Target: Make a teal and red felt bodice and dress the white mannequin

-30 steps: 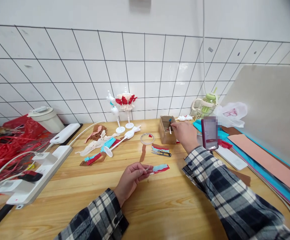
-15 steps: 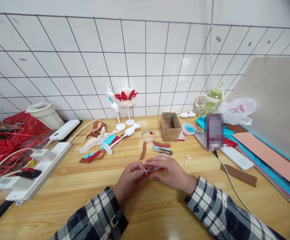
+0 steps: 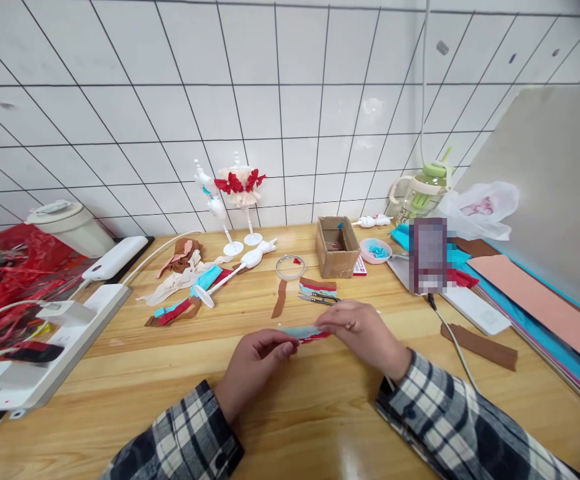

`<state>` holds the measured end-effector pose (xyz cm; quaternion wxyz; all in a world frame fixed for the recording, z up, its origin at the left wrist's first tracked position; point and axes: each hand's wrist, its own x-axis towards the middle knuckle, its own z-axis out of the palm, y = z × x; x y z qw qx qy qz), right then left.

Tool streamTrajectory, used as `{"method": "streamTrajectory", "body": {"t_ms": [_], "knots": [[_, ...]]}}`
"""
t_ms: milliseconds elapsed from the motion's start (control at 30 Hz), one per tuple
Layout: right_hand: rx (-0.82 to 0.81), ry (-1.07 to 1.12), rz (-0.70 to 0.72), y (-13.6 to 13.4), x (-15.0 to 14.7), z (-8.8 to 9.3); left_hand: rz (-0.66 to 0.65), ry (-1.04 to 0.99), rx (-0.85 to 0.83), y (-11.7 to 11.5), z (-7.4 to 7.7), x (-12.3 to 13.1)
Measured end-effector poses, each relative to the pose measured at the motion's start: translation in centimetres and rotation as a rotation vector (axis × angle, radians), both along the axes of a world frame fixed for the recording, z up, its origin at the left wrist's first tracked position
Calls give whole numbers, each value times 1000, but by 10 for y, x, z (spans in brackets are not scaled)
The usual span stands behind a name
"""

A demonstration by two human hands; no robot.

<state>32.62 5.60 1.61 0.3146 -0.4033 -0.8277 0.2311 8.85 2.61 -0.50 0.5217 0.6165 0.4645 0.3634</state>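
Between my two hands stretches a narrow blue-and-red strip (image 3: 306,332), thin and crinkled like crepe paper. My left hand (image 3: 256,365) is closed in a pinch on its left end. At the right end, the fingers of my right hand (image 3: 369,335) are pinched together on it. Just beyond the right hand lie black-handled thread snips (image 3: 319,299), with a small stack of brown, red and blue strips (image 3: 319,287) behind them. A brown strip (image 3: 279,299) lies past the left hand, near a clear ring-shaped roll (image 3: 291,268).
Two white mini dress forms (image 3: 215,200) stand at the back, one dressed; another dress form (image 3: 257,255) lies among coloured scraps. Right of centre are a cardboard box (image 3: 339,257) and a pink bowl (image 3: 375,251). A power strip (image 3: 65,350) is at left, a cable (image 3: 457,340) at right.
My hands have drawn apart, and more of the blue-and-red strip shows between them. The view has shifted slightly. A small white piece on the table is now mostly hidden behind my right hand.
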Motion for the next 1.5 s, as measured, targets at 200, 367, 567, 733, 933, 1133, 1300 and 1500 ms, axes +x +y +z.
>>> {"method": "streamTrajectory", "body": {"t_ms": [200, 367, 567, 733, 933, 1133, 1300, 1500], "knots": [[-104, -230, -57, 7, 31, -13, -217, 672, 691, -4, 5, 18], [-182, -246, -156, 6, 20, -16, -375, 940, 710, -6, 5, 34], [-148, -304, -116, 11, 17, -21, -386, 953, 673, -2, 4, 33], [-87, -326, -89, 10, 20, -21, -385, 948, 667, -3, 2, 32], [-124, -381, -124, 9, 18, -18, -364, 944, 708, -3, 0, 33], [-96, -495, -151, 8, 15, -15, -387, 994, 702, -3, 4, 34], [-91, -533, -160, 8, 14, -14, -384, 996, 712, -1, 6, 37], [-135, -366, -46, 19, 27, -23, -391, 989, 723, 1, 11, 39]]}}
